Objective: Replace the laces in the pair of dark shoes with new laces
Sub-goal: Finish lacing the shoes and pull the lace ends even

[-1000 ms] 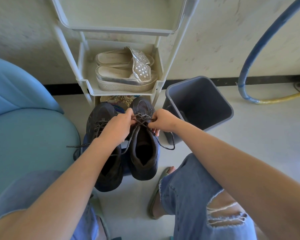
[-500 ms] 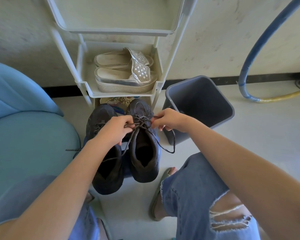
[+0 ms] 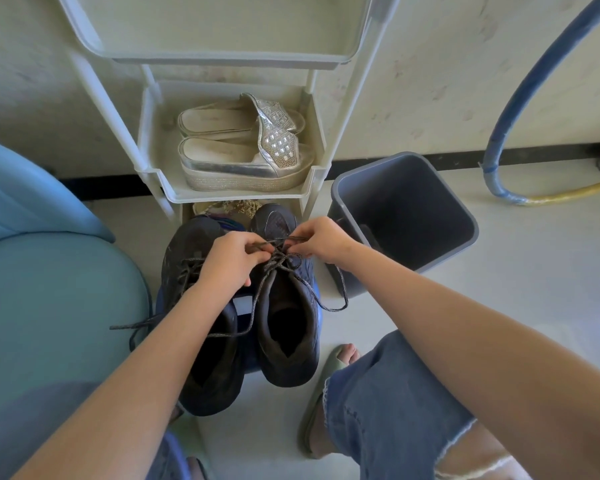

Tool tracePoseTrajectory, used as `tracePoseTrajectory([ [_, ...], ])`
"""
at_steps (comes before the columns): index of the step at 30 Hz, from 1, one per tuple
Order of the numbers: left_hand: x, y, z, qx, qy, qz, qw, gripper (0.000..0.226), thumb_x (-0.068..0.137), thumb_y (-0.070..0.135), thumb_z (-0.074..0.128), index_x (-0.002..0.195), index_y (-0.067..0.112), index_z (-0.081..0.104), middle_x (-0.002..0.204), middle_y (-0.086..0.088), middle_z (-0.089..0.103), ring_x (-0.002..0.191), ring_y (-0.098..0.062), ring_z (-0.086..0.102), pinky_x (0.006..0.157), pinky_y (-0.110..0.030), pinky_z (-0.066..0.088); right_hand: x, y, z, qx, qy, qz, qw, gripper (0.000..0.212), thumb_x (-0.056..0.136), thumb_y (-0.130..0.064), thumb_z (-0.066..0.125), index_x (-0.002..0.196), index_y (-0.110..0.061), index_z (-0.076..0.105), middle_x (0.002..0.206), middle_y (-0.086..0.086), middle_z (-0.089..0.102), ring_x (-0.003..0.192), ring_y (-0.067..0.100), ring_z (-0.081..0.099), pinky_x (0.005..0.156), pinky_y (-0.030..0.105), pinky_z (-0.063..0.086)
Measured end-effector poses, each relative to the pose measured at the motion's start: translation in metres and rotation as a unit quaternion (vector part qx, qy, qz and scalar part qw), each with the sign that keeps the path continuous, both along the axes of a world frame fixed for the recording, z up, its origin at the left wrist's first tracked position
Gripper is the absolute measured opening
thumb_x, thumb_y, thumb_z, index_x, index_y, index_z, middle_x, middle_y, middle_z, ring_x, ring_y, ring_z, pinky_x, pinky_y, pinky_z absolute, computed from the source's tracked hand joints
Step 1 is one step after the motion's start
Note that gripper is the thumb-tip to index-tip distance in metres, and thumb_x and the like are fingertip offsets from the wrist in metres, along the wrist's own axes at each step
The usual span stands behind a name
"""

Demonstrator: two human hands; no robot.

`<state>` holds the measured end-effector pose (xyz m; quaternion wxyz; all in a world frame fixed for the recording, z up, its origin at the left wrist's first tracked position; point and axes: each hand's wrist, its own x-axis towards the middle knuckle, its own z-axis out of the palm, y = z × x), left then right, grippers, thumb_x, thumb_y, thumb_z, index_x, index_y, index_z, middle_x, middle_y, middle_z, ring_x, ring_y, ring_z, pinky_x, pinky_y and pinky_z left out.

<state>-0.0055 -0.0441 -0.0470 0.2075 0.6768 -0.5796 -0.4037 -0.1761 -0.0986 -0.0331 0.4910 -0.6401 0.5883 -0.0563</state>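
Little of the task is judged to be done: the left dark shoe [image 3: 182,244], just left of the fingers, is lying fully laced, and no new laces are being shown. The left hand [image 3: 231,261] is being held knuckles-up, its curled fingertips pinching the speckled lace [image 3: 280,262] of the right dark shoe [image 3: 293,367] at the crossings nearest the toe. The right hand [image 3: 321,242] is pinching the same lace from the opposite side, with that shoe's opening lying below the fingers.
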Motion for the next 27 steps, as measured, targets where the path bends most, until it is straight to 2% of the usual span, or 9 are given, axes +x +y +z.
tracePoseTrajectory([
  [3, -0.003, -0.003, -0.004, 0.004, -0.031, -0.006, 0.999, 0.002, 0.089, 0.021, 0.064, 0.087, 0.022, 0.064, 0.076, 0.008, 0.064, 0.027, -0.004, 0.045, 0.048, -0.019, 0.039, -0.001, 0.001, 0.002, 0.011, -0.018, -0.006, 1.000, 0.007, 0.086, -0.013, 0.069, 0.090, -0.006, 0.070, 0.067, -0.003, 0.057, 0.058, 0.005, 0.049, 0.050, 0.008, 0.039],
  [5, -0.006, -0.004, -0.007, 0.014, -0.044, -0.013, 0.999, 0.004, 0.092, 0.022, 0.059, 0.088, 0.021, 0.060, 0.080, 0.006, 0.064, 0.029, -0.003, 0.046, 0.050, -0.023, 0.038, -0.001, 0.000, 0.002, 0.014, -0.020, -0.019, 1.000, 0.015, 0.089, -0.021, 0.066, 0.092, -0.007, 0.069, 0.065, -0.003, 0.056, 0.055, 0.005, 0.047, 0.042, 0.006, 0.034],
  [7, -0.010, -0.005, -0.009, 0.024, -0.044, -0.008, 0.999, 0.006, 0.096, 0.021, 0.053, 0.090, 0.020, 0.056, 0.083, 0.004, 0.063, 0.034, -0.006, 0.049, 0.050, -0.024, 0.037, -0.002, -0.001, 0.002, 0.016, -0.015, -0.025, 0.999, 0.019, 0.091, -0.022, 0.064, 0.095, -0.005, 0.069, 0.067, -0.003, 0.056, 0.057, 0.006, 0.047, 0.041, 0.006, 0.033],
  [11, -0.013, -0.003, -0.009, 0.019, -0.039, 0.003, 0.999, 0.009, 0.100, 0.023, 0.044, 0.096, 0.018, 0.050, 0.077, 0.004, 0.058, 0.038, -0.011, 0.052, 0.051, -0.027, 0.038, -0.002, -0.001, 0.003, 0.016, -0.020, 0.000, 1.000, 0.011, 0.091, -0.017, 0.064, 0.093, -0.007, 0.066, 0.062, -0.005, 0.052, 0.055, 0.004, 0.045, 0.041, 0.005, 0.032],
  [14, -0.014, -0.004, -0.004, -0.016, -0.101, -0.021, 0.995, 0.008, 0.100, 0.022, 0.042, 0.096, 0.019, 0.047, 0.082, 0.011, 0.054, 0.040, -0.013, 0.054, 0.049, -0.029, 0.042, -0.001, -0.001, 0.003, 0.020, -0.011, 0.018, 1.000, 0.012, 0.090, -0.014, 0.065, 0.093, -0.002, 0.067, 0.064, -0.003, 0.053, 0.055, 0.004, 0.046, 0.041, 0.004, 0.032],
  [17, -0.013, -0.003, 0.000, -0.032, -0.107, -0.020, 0.994, 0.008, 0.099, 0.022, 0.045, 0.093, 0.019, 0.049, 0.088, 0.008, 0.057, 0.041, -0.010, 0.052, 0.044, -0.024, 0.037, 0.000, -0.001, 0.003, 0.011, -0.006, 0.024, 1.000, 0.016, 0.088, -0.009, 0.066, 0.099, 0.002, 0.068, 0.066, -0.002, 0.055, 0.055, 0.005, 0.047, 0.042, 0.004, 0.033],
  [20, -0.010, -0.002, 0.004, -0.041, -0.083, -0.022, 0.995, 0.006, 0.096, 0.022, 0.052, 0.090, 0.021, 0.054, 0.088, 0.009, 0.060, 0.033, -0.006, 0.049, 0.045, -0.021, 0.037, -0.002, -0.001, 0.004, 0.008, -0.006, 0.021, 1.000, 0.014, 0.086, -0.007, 0.067, 0.097, 0.002, 0.068, 0.064, -0.003, 0.056, 0.050, 0.000, 0.049, 0.042, 0.004, 0.034],
  [24, -0.006, 0.001, 0.006, -0.049, -0.072, -0.001, 0.996, 0.003, 0.091, 0.021, 0.060, 0.092, 0.023, 0.058, 0.087, 0.010, 0.064, 0.032, -0.004, 0.049, 0.043, -0.018, 0.039, -0.009, -0.001, 0.005, 0.036, 0.020, 0.060, 0.997, 0.007, 0.088, -0.014, 0.067, 0.087, -0.007, 0.068, 0.061, 0.000, 0.053, 0.037, -0.002, 0.041, 0.041, 0.009, 0.033],
  [27, -0.005, 0.004, 0.006, -0.047, -0.069, 0.022, 0.996, 0.010, 0.089, 0.021, 0.064, 0.096, 0.022, 0.057, 0.088, 0.012, 0.063, 0.035, -0.006, 0.050, 0.041, -0.016, 0.037, -0.010, 0.000, 0.005, 0.038, 0.022, 0.061, 0.997, 0.009, 0.088, -0.013, 0.066, 0.090, -0.005, 0.068, 0.060, -0.001, 0.053, 0.036, -0.002, 0.041, 0.040, 0.008, 0.032],
])
